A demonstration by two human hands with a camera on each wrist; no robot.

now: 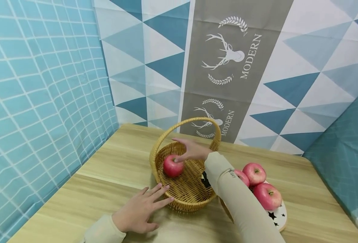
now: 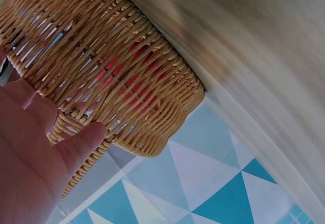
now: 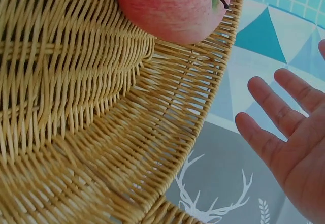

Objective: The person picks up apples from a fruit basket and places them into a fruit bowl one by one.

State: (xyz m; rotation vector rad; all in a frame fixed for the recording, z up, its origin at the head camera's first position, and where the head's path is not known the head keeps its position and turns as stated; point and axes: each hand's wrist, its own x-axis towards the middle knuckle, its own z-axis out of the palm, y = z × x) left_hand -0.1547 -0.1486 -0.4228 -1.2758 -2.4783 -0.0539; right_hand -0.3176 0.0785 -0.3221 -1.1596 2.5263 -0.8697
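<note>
A red apple (image 1: 173, 165) sits inside the wicker basket (image 1: 188, 204), towards its left side. My right hand (image 1: 192, 150) is over the basket under its arched handle, fingers spread and holding nothing. In the right wrist view, the fingers (image 3: 269, 104) are extended beside the rim, apart from the apple (image 3: 175, 10). My left hand (image 1: 141, 210) has its fingers stretched out at the near left rim of the basket. Seen from the left wrist, the thumb lies by the woven wall (image 2: 101, 61), and red shows through the weave.
Right of the basket, several red apples (image 1: 267, 196) rest on a white board with black stars (image 1: 280, 217), partly hidden behind my right forearm. The wooden table (image 1: 118, 158) meets a patterned wall covering (image 1: 163, 67) at the back and blue tiled sheeting (image 1: 45, 101) on the left.
</note>
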